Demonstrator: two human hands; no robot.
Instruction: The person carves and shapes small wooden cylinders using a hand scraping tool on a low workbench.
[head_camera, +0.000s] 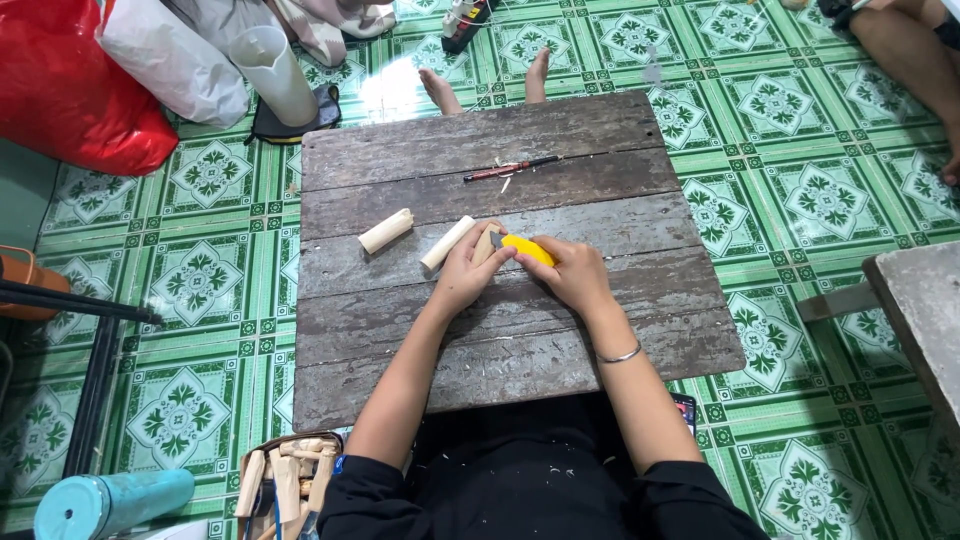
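Wood offcuts fill a box (285, 480) on the floor by the worktop's (400, 370) near-left corner. At mid-worktop, two pale wood pieces (386, 230) (447, 243) lie untouched left of the left hand (468, 275), fingers pinching a small wood block (487, 245). Touching it, the right hand (575, 275) has fingers closed round a yellow-handled knife (525, 248). Scattered shavings suggest carving under way, unfinished.

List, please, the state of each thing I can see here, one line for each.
Left hand: holds a wooden piece.
Wooden piece: gripped, over the board.
Right hand: grips a yellow-handled knife.
Yellow-handled knife: tip against the wooden piece.
Two pale wooden sticks: lying loose.
Red-and-black tool: lying untouched.
Wooden board: flat, scattered with shavings.
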